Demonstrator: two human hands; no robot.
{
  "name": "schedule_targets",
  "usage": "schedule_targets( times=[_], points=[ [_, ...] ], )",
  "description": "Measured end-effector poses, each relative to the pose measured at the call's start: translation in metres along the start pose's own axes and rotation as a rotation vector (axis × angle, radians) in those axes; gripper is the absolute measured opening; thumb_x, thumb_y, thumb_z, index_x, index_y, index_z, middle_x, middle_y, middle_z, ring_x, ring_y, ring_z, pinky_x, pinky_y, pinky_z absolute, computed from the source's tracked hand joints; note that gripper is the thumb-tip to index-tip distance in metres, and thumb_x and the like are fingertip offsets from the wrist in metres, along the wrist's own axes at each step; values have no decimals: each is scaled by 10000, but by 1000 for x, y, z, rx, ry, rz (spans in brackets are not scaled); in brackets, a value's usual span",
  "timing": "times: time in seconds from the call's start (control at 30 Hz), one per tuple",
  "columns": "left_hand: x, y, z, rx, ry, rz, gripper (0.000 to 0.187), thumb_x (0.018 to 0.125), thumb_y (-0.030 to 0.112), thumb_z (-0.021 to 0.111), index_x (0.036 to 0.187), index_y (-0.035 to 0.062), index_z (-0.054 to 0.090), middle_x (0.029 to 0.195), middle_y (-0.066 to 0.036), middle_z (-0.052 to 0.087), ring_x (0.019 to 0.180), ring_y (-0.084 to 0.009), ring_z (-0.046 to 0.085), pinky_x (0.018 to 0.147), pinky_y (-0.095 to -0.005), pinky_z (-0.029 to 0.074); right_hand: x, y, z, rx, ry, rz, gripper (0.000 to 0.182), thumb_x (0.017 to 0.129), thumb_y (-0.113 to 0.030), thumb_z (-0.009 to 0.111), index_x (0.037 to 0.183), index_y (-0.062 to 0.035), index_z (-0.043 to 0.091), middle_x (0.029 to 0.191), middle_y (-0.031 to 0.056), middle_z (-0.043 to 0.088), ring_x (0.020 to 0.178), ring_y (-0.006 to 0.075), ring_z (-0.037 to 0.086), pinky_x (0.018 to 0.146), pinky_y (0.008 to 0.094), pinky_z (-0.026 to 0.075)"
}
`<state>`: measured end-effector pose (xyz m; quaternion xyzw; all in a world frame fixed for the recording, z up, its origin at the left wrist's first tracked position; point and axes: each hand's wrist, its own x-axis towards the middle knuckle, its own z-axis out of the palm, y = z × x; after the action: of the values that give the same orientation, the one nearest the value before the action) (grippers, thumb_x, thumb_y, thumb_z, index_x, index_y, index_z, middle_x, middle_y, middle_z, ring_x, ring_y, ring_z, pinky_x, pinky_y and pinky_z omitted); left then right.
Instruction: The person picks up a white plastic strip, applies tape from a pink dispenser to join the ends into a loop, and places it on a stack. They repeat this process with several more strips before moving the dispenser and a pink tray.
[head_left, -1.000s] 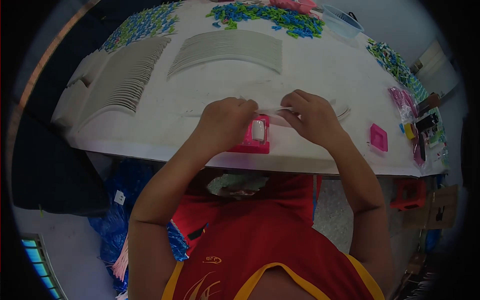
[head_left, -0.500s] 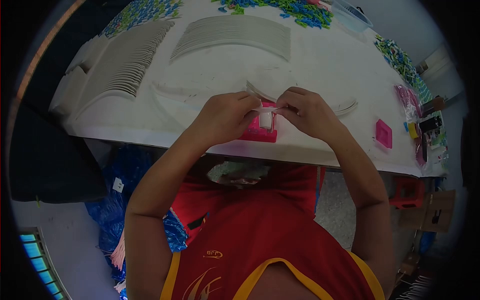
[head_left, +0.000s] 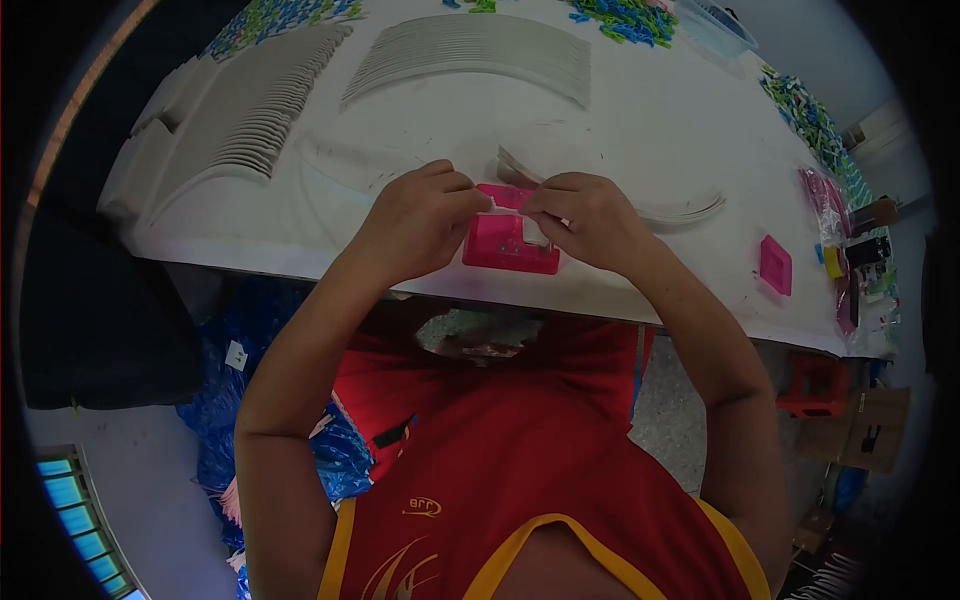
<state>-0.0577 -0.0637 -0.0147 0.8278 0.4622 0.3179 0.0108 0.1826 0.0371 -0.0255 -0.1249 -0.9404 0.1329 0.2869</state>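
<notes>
A thin white strip (head_left: 507,211) is stretched between my two hands, above a bright pink holder (head_left: 497,245) near the table's front edge. My left hand (head_left: 422,217) pinches the strip's left end, fingers closed. At its right end, my right hand (head_left: 588,222) is closed in a pinch too. A white roll-like piece (head_left: 534,233) sits in the holder, partly covered by my right fingers. Just behind my hands lie thin curved pale pieces (head_left: 685,210), partly hidden by the right hand.
Stacks of curved pale strips (head_left: 470,52) lie at the back, with another stack (head_left: 240,110) on the left. Green and blue clips (head_left: 625,20) are heaped at the far edge. A small pink square dish (head_left: 775,265) and a pink plastic bag (head_left: 822,205) are at right.
Both hands have shifted left, with the strip between them. More of the pink holder's left side shows, and my right fingers now cover part of the white roll-like piece.
</notes>
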Motion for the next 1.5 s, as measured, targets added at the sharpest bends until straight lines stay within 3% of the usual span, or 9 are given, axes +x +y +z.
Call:
schedule_targets(
  times=[0.63, 0.87, 1.07, 1.13, 1.33, 1.5],
  points=[
    [11, 3, 28, -33, 18, 37, 263, 697, -34, 709, 932, 79, 738, 869, -64, 694, 825, -264, 656, 697, -378, 552, -27, 9, -16, 29, -2, 95, 141, 803, -42, 707, 929, -89, 750, 843, 65, 701, 739, 260, 671, 650, 382, 558],
    [12, 4, 31, -40, 37, 56, 259, 702, -24, 706, 932, 89, 741, 885, -50, 703, 836, -256, 664, 704, -381, 559, -44, 10, -42, 41, -17, 139, 140, 805, -20, 710, 935, -61, 742, 847, 77, 701, 720, 254, 671, 640, 369, 552],
    [14, 3, 34, -60, 30, 71, 265, 696, -31, 705, 930, 86, 748, 905, -50, 712, 846, -253, 672, 714, -372, 566, -104, 17, -98, -27, -62, 349, 136, 834, 39, 693, 952, -21, 726, 843, 96, 685, 665, 215, 645, 601, 321, 521],
    [15, 3, 35, -67, 31, 75, 264, 694, -31, 708, 927, 86, 749, 906, -50, 712, 849, -252, 674, 714, -371, 568, -133, 19, -119, -50, -32, 553, 121, 865, 55, 677, 966, -1, 712, 859, 89, 678, 673, 167, 628, 588, 294, 494],
    [17, 1, 38, -91, 43, 103, 261, 685, -46, 719, 917, 72, 737, 898, -63, 703, 843, -258, 674, 705, -371, 568, -221, 36, -177, -226, 61, 744, 118, 906, 66, 643, 997, 12, 695, 877, 73, 666, 718, 128, 599, 628, 260, 465],
    [19, 0, 40, -114, 51, 122, 257, 680, -64, 724, 906, 58, 722, 896, -77, 695, 834, -266, 672, 696, -370, 564, -261, 47, -203, -355, 105, 763, 119, 899, 73, 641, 989, 7, 685, 884, 77, 664, 727, 141, 595, 660, 266, 471]
  ],
)
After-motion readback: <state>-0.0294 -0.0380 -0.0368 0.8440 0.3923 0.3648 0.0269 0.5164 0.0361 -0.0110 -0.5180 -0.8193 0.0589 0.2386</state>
